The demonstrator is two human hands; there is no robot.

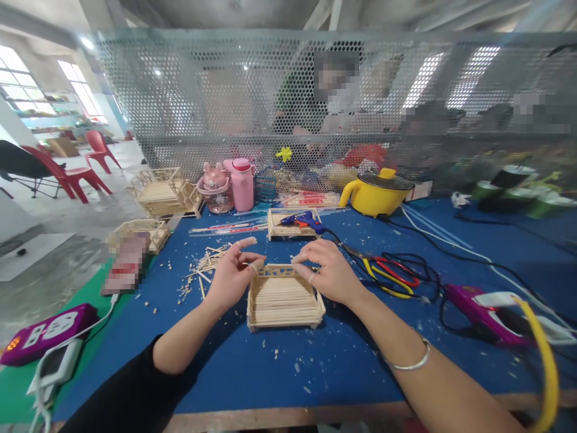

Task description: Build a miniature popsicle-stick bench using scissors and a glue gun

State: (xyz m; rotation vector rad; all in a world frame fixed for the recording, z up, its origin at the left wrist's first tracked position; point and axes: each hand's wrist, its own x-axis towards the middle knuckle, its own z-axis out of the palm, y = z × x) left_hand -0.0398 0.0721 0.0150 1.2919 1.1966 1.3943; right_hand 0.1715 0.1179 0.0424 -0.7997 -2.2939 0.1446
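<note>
A small bed-like model made of pale wooden sticks [283, 300], with a slatted base and low rails, stands on the blue table in front of me. My left hand [237, 270] is at its back left corner, thumb and a finger closed at the end of the back rail, index finger raised. At the rail's other end, my right hand [328, 270] has its fingertips closed at the back right corner. Behind the model, a blue glue gun [302, 221] rests on another stick piece [274, 225]. Short loose sticks [211, 258] lie beside my left hand.
Pliers with red and yellow handles [392, 276] and black cables lie on the right. A yellow pot [378, 195], pink jug [243, 185] and perforated screen [202, 108] stand behind. Purple power strips [54, 331] flank the table. A phone [128, 264] leans left, near stick models [162, 192]. Someone sits beyond the screen.
</note>
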